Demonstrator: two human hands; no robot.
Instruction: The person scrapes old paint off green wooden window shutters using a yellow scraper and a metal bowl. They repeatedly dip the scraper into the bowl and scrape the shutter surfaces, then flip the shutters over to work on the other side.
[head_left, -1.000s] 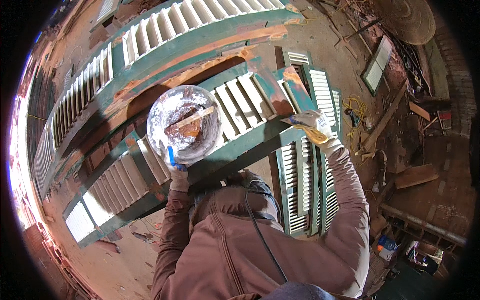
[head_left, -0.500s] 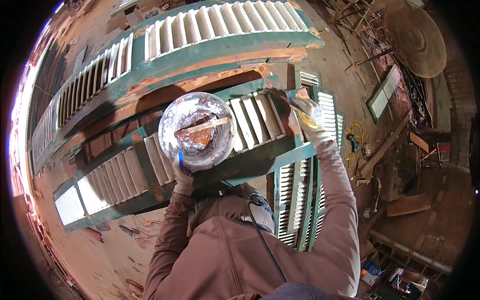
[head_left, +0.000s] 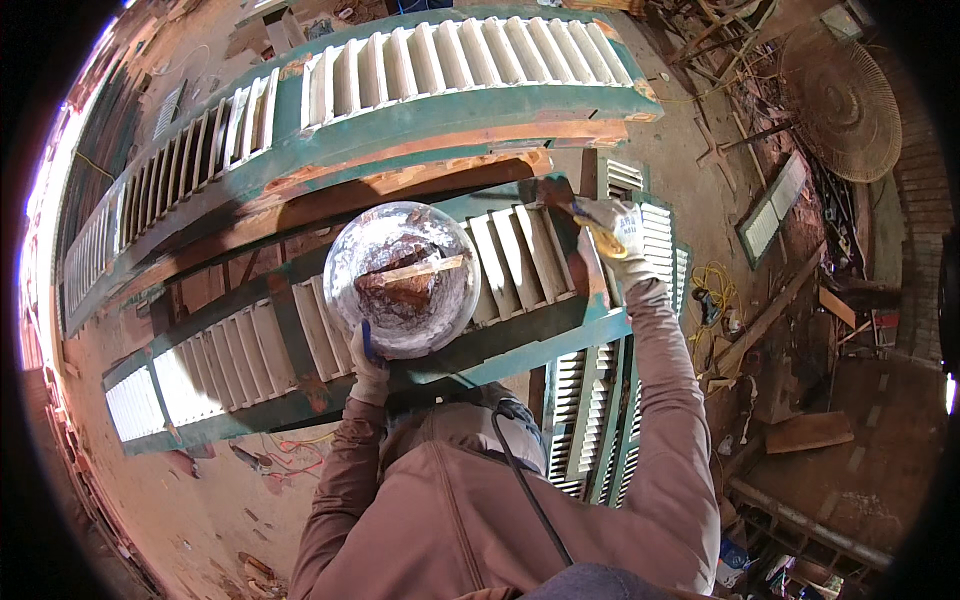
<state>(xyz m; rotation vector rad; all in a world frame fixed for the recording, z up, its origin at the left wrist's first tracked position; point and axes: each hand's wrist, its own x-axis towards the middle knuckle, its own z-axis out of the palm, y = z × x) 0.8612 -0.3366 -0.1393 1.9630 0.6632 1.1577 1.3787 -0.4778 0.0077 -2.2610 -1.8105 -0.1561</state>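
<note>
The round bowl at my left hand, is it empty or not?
Not empty: the bowl has a brown mass and a flat wooden stick in it.

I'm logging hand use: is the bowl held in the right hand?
No, the left hand holds the bowl, while the right hand holds a yellow-handled tool.

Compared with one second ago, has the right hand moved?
Yes: against the shutter below it, the right hand has moved forward, toward the shutter's far edge.
</note>
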